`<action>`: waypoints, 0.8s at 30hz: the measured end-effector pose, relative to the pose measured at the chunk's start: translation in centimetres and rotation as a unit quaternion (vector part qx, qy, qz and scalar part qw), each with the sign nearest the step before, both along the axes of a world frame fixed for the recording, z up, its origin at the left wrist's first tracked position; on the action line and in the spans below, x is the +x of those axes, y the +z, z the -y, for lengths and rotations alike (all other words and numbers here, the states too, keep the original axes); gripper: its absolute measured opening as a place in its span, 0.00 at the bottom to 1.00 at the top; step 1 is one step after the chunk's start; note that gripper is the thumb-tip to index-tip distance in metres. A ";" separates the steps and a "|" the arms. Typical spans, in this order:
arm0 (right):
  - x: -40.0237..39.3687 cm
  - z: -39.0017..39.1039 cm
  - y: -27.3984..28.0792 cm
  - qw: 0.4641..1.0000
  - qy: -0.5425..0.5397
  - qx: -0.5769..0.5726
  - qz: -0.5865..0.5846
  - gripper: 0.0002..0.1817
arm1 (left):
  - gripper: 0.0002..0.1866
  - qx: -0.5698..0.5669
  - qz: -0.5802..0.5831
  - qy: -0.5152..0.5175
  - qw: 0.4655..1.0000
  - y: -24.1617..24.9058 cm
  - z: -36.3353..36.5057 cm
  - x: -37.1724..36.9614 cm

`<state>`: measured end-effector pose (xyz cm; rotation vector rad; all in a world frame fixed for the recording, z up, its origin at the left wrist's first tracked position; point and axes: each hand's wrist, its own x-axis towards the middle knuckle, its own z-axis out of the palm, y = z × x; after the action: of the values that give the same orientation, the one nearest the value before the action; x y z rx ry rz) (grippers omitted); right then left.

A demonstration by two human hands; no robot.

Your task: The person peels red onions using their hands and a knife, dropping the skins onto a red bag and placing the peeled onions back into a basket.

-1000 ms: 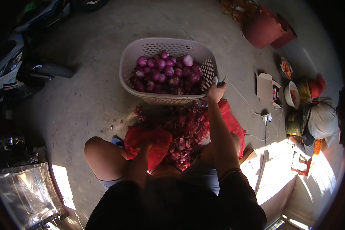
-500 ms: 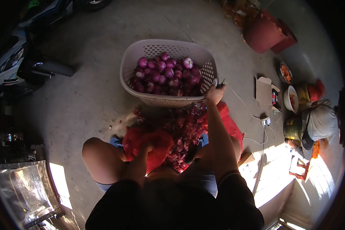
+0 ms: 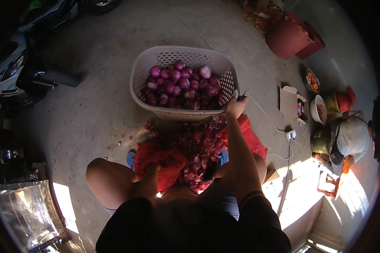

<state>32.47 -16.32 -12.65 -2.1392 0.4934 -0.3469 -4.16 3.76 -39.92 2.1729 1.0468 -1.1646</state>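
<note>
A grey-beige plastic laundry basket stands in front of me, partly filled with purple-red onions. My right hand is at its near right corner, closed on a small knife with a dark handle; something pale shows around the fingers. A red mesh bag lies between my legs. My left hand reaches into its mouth, and the mesh hides the fingers. Loose onion skins are heaped between the bag and the basket.
More red mesh lies by my right knee. On the right are a power strip with cords, an open carton, bowls and a seated person. Red buckets are at the back right, a motorbike at the left.
My left hand has shifted slightly up and left within the red bag, whose mouth has changed shape. The right hand stays by the basket corner, with the knife. The view has shifted slightly.
</note>
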 end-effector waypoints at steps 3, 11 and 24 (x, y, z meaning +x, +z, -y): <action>0.0 0.0 0.0 1.000 -0.004 -0.001 0.003 0.24 | 0.21 0.019 -0.012 0.005 1.000 1.0 -1.5 -0.4; 0.2 0.1 -0.5 1.000 -0.014 0.021 0.001 0.28 | 0.21 0.036 -0.025 0.000 0.999 1.6 -3.9 -1.0; 0.2 0.2 -0.5 1.000 -0.006 0.020 0.005 0.25 | 0.21 0.019 -0.015 -0.051 0.998 1.9 -5.1 0.8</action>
<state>32.64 -16.53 -13.19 -2.0957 0.5032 -0.3511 -3.38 8.84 -38.06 2.2680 0.9896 -1.2354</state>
